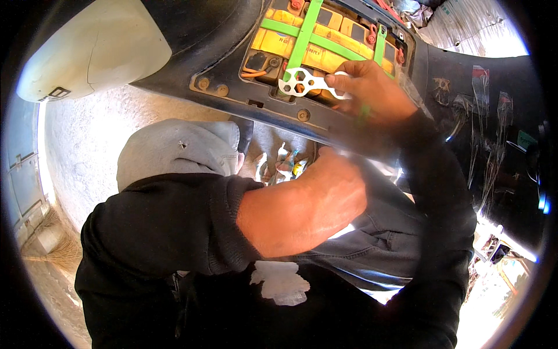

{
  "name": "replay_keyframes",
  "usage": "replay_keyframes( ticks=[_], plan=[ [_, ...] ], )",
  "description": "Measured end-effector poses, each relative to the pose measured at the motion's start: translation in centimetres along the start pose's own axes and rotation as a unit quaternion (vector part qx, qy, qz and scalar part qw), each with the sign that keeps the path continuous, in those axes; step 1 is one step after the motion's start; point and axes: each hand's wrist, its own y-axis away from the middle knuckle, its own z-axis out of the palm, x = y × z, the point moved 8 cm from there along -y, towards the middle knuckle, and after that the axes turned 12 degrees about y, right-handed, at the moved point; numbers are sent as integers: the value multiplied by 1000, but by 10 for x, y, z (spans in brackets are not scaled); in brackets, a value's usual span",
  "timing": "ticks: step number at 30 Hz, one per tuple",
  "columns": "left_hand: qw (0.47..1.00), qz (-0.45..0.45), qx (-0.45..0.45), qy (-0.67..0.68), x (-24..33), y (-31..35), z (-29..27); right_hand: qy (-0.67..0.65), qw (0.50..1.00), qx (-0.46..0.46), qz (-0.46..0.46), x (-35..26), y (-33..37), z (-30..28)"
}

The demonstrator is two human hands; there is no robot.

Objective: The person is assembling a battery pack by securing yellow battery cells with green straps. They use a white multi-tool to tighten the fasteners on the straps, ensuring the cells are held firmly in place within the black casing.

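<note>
My right hand pinches a flat silver multi-hole hex wrench between thumb and fingers. The wrench is over the near edge of an open compartment in a black vehicle body. Inside sit yellow batteries crossed by green straps, with red and orange cable ends at their corners. My left hand is bent at the wrist, below the compartment and above dark trousers. Its fingers are mostly hidden, so whether it grips anything does not show.
Bolt heads dot the black panel around the compartment. A cream-coloured body panel stands at the upper left. Small wrappers and bits lie on the ground below. Clear plastic strips hang on the black surface at right. A straw broom rests at far left.
</note>
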Motion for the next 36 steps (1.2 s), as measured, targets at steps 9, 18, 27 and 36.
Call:
replay_keyframes(
  ticks=[9, 18, 27, 36],
  plan=[
    [999, 25, 15, 23, 8, 4, 0, 58, 998, -16, 12, -9, 17, 13],
    [970, 97, 44, 219, 27, -17, 2, -21, 991, 6, 130, 5, 42, 34],
    [995, 45, 83, 22, 38, 4, -37, 27, 965, 80, 249, -12, 68, 74],
    [946, 124, 244, 174, 25, -3, -48, -272, 930, 130, 213, 1, 51, 161]
  ],
)
